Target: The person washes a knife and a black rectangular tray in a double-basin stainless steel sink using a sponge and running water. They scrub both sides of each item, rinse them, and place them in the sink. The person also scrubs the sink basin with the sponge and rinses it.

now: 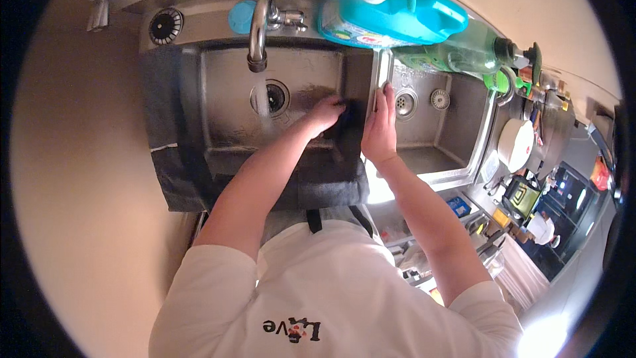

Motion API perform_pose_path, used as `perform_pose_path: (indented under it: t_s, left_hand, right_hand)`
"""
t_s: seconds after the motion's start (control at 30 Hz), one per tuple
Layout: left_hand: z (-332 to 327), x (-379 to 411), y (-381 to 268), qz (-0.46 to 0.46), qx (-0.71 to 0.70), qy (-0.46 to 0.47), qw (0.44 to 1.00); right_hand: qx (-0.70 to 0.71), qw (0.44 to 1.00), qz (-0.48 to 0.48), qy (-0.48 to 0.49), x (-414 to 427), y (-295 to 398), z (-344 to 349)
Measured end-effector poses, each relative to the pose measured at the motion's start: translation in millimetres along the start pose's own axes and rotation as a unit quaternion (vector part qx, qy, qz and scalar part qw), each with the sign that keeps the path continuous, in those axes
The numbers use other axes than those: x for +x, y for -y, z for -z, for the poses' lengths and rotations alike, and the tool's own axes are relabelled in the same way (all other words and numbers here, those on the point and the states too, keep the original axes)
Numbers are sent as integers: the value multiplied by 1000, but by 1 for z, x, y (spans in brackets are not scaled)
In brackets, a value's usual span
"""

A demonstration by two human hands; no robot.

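Observation:
My left hand is inside the left basin of a steel sink, near its right wall, with the fingers curled. A dark patch lies at its fingertips; whether they hold anything is unclear. My right hand lies flat along the rim between the two basins, fingers straight and close together, with nothing seen in it. Water runs from the curved metal faucet beside the left drain. Dark fabric, apparently an apron, spreads across the sink's front edge below my arms.
A turquoise detergent jug and a green pump bottle stand behind the divider. The right basin holds a drain strainer; another strainer sits at the back left. A white round container stands farther right. A person is in the distance.

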State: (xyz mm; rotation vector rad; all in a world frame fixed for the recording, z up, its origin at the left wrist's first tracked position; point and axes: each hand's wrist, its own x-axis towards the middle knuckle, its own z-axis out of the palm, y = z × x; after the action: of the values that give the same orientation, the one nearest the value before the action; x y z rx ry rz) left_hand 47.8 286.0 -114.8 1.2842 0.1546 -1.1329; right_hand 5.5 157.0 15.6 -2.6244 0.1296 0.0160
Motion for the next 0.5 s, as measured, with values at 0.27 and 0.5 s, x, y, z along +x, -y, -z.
perform_pose_path:
  t_s: [0.27, 0.5]
  left_hand:
    - [2, -18, 14, 44, 286, 122, 950]
    - [-2, -14, 69, -1, 489, 224, 843]
  right_hand:
    - [18, 999, -35, 28, 1, 0, 1]
    - [24, 999, -27, 21, -1, -1, 0]
